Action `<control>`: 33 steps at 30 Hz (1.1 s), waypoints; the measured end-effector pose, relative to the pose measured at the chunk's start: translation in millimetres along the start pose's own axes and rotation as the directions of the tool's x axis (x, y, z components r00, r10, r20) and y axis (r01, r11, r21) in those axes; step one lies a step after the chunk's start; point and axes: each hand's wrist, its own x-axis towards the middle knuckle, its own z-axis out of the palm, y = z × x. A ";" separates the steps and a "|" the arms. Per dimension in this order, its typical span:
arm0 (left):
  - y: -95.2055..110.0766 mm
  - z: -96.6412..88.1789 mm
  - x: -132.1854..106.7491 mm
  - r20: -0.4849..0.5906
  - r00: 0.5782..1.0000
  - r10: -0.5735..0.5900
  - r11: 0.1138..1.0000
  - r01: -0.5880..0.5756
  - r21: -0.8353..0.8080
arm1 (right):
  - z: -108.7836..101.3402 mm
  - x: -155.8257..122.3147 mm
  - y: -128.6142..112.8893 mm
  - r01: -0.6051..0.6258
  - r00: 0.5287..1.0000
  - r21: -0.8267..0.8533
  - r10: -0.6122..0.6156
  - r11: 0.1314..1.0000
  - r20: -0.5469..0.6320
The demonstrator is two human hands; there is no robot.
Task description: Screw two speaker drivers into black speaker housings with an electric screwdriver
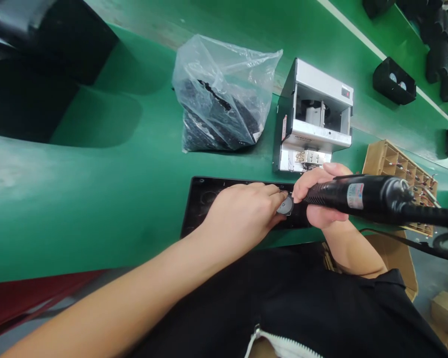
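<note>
"Fingers (272,191) of your left hand (242,214) are pinched on the small grey disc (285,205), holding it against the long black panel (205,199). Agreed?"

"Agreed. Your right hand (317,199) is clenched round the electric screwdriver (361,196), with its nose just beside that disc. The bit itself is hidden from me."

"Take the rest by size. Your green table (97,199) carries everything. The panel lies along its near edge, right in front of you. Behind it sit a clear plastic bag (224,94) of black parts and a grey screw feeder (317,119), side by side, near the panel but apart from it. A cardboard divider tray (395,164) is off to your right."

"So the step in hand, I'd judge, is fastening the disc to the panel. The driver is at the disc but not plainly seated."

"Then your next move calls for alignment. Set the bit square on the fastener, and keep your left fingertips clear of it while they steady the disc."
</note>
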 end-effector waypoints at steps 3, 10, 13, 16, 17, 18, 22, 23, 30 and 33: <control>-0.2 3.2 -1.0 -0.011 1.000 -0.013 1.000 0.013 0.020 | 5.1 11.1 -21.2 0.241 0.969 0.104 -0.234 0.965 -0.074; -2.6 11.5 -6.9 -0.087 0.996 0.017 1.000 -0.016 0.015 | -5.2 52.7 -109.6 0.229 0.939 -0.147 -0.258 0.962 -0.227; -3.7 13.3 -8.2 -0.103 0.995 0.004 1.000 -0.003 0.010 | 5.4 68.1 -93.9 0.318 0.863 -0.256 -0.390 0.913 -0.320; -4.6 15.1 -8.8 -0.114 0.994 0.005 1.000 -0.007 -0.011 | 12.6 74.1 -66.4 0.314 0.874 -0.272 -0.389 0.910 -0.292; -4.9 15.8 -9.0 -0.119 0.993 0.007 1.000 -0.010 -0.023 | 13.1 74.4 -60.7 0.302 0.892 -0.266 -0.370 0.915 -0.260; -5.1 16.6 -9.2 -0.126 0.992 0.008 0.999 -0.013 -0.036 | 13.0 74.2 -57.6 0.295 0.906 -0.260 -0.355 0.919 -0.229; -5.4 17.8 -8.7 -0.129 0.991 0.017 0.999 -0.023 -0.042 | 13.9 73.8 -64.2 0.271 0.921 -0.248 -0.326 0.930 -0.215; -5.4 17.3 -8.3 -0.122 0.992 0.019 0.999 -0.022 -0.029 | 14.6 73.4 -68.5 0.253 0.925 -0.258 -0.311 0.933 -0.218; -4.7 7.6 -6.4 -0.057 0.998 0.011 1.000 -0.012 -0.013 | 5.6 37.3 -116.9 0.161 0.970 -0.117 -0.180 0.980 -0.165; -4.0 5.2 -6.4 -0.050 0.999 0.003 1.000 -0.004 -0.017 | 3.0 8.2 -131.9 0.170 0.971 -0.015 -0.170 0.985 -0.170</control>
